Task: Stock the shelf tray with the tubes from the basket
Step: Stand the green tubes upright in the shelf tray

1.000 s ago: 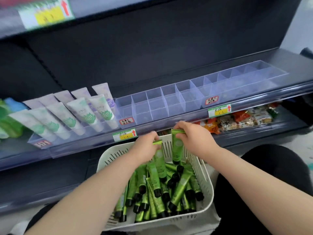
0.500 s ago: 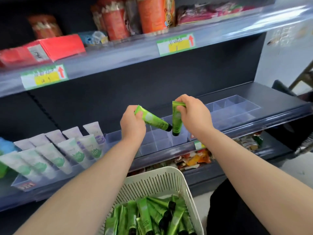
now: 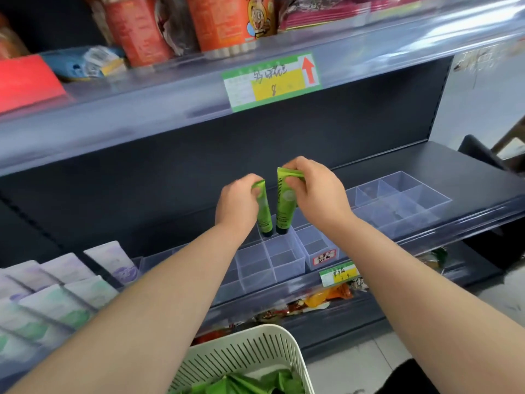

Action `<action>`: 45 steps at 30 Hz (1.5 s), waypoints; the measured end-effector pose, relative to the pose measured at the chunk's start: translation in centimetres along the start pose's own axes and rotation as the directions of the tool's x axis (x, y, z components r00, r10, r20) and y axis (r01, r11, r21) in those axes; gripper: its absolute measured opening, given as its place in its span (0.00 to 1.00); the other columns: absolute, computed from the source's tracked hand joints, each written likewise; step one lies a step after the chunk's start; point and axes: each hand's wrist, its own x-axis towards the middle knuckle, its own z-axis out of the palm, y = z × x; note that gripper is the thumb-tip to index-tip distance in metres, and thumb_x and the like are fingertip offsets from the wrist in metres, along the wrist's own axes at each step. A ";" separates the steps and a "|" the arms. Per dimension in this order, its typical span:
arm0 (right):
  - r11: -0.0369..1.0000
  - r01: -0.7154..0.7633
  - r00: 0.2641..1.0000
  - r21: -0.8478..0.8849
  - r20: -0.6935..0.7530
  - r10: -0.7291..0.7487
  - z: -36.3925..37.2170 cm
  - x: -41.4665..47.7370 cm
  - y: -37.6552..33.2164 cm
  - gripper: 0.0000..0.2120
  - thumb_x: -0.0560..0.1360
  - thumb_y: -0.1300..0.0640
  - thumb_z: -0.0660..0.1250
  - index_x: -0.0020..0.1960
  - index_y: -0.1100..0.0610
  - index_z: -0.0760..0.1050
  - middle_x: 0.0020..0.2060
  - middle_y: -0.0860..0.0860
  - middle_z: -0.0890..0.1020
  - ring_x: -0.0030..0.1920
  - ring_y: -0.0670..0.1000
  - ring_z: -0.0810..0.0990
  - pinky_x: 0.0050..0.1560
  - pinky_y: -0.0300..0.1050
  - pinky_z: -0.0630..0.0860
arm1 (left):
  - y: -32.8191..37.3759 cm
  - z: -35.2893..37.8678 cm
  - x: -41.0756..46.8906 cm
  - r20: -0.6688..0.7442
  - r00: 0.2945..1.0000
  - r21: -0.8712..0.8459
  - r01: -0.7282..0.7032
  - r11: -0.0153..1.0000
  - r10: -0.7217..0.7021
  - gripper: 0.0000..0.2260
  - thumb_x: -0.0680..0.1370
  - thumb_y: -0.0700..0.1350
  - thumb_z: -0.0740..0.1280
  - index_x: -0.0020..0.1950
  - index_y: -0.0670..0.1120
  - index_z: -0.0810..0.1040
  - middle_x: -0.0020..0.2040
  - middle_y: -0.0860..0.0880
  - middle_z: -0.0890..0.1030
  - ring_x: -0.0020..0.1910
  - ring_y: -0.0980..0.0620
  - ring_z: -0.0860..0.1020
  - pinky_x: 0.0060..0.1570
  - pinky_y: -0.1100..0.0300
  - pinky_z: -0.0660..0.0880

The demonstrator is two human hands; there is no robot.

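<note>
Green plastic tubes (image 3: 285, 206) are pinched by the crimped ends — one in the left hand (image 3: 237, 203), one in the right hand (image 3: 318, 194) — cap-down at frame centre, lined up for rear cells of the clear divided shelf tray (image 3: 284, 260).

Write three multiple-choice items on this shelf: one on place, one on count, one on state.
1. The held tubes are
A. in the basket
B. over the tray
C. on the top shelf

2. Green tubes in the hands:
A. one
B. two
C. four

3. The held tubes point
A. caps down
B. caps up
C. sideways

Key:
1 B: both hang above the tray's clear compartments.
2 B: the left hand pinches the left tube and the right hand pinches the right tube.
3 A: the dark caps are at the bottom.
</note>
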 end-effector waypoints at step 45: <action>0.979 0.156 0.974 -0.131 0.185 -0.131 8.0 -16.5 -4.2 0.08 0.74 0.62 0.66 0.53 0.56 0.78 0.47 0.54 0.79 0.48 0.60 0.74 0.42 0.53 0.71 | -7.6 -3.4 -18.1 -0.024 0.989 -0.090 -0.150 0.985 0.148 0.09 0.77 0.36 0.64 0.53 0.46 0.80 0.50 0.52 0.79 0.52 0.51 0.77 0.51 0.51 0.75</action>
